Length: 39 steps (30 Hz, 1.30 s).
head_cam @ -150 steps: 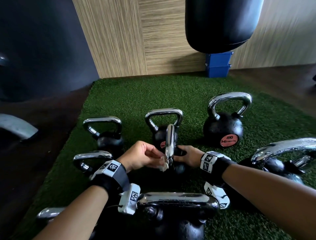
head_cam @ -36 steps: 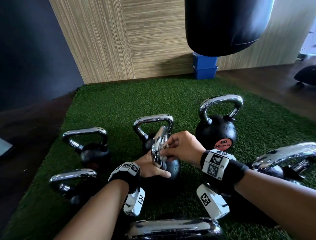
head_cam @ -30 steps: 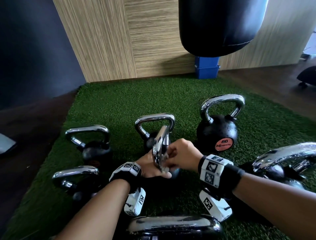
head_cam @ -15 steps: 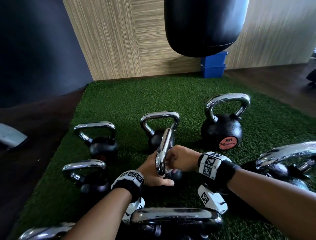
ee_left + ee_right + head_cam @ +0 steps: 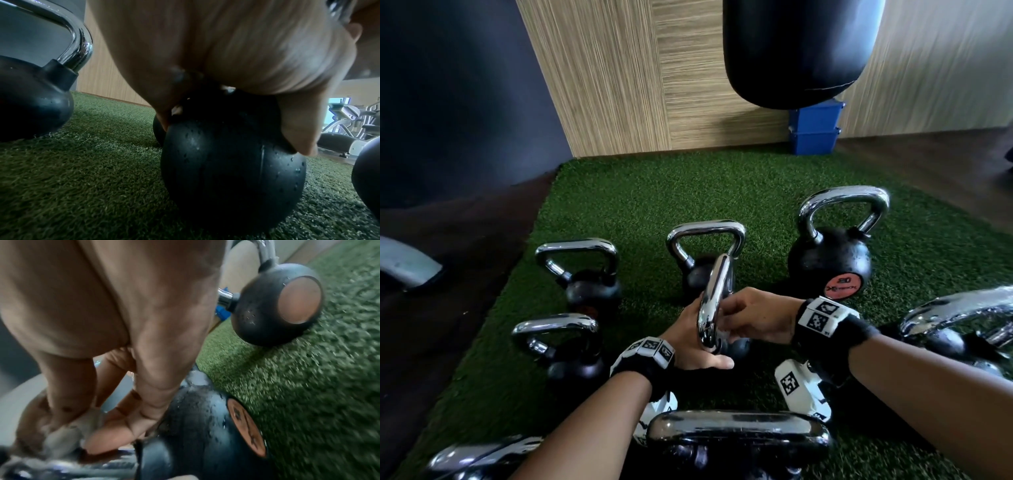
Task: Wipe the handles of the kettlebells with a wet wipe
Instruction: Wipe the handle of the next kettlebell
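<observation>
Two hands: left hand (image 5: pixel 688 346) grips black kettlebell (image 5: pixel 232 170); right hand (image 5: pixel 756 318) pinches wipe (image 5: pixel 61 434) on its chrome handle (image 5: pixel 714 301).

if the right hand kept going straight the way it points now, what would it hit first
The chrome handle of the kettlebell: the right hand presses the wet wipe against it. Behind that, probably the left hand, though depth is unclear.

Light is dim with glints on the chrome handles (image 5: pixel 844 197), edges bend, and wrist views are blurred
</observation>
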{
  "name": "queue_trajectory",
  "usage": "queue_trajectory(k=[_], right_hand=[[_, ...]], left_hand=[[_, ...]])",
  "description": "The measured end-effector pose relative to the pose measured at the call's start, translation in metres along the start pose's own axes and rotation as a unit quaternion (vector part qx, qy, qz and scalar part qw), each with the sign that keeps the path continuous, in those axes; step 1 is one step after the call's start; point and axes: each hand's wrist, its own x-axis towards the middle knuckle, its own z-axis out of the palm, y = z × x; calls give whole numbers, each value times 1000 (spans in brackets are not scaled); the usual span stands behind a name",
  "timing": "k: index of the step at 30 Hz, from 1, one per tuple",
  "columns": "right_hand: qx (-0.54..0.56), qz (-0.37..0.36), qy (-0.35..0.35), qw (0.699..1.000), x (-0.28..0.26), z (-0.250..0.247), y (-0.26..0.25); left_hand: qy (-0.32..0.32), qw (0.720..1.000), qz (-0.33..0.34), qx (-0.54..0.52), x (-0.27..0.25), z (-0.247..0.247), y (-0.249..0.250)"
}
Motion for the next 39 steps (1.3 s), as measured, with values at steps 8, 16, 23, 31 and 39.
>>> queue_trajectory(k=[8, 16, 23, 31, 39], right_hand=[[37, -13, -58, 998, -2, -14, 2], [40, -25, -2, 999, 1, -10, 5], [125, -36, 101, 986, 11, -11, 14], [162, -76, 201, 963, 23, -15, 16], [-12, -118, 343, 932, 33, -19, 17]], left_hand=[[37, 996, -52, -55, 0, 4, -6], [35, 995, -48, -85, 1, 7, -8], [46, 996, -24, -66, 3, 12, -17], [47, 997, -31, -59, 1, 12, -20], [34, 994, -63, -88, 0, 9, -15]])
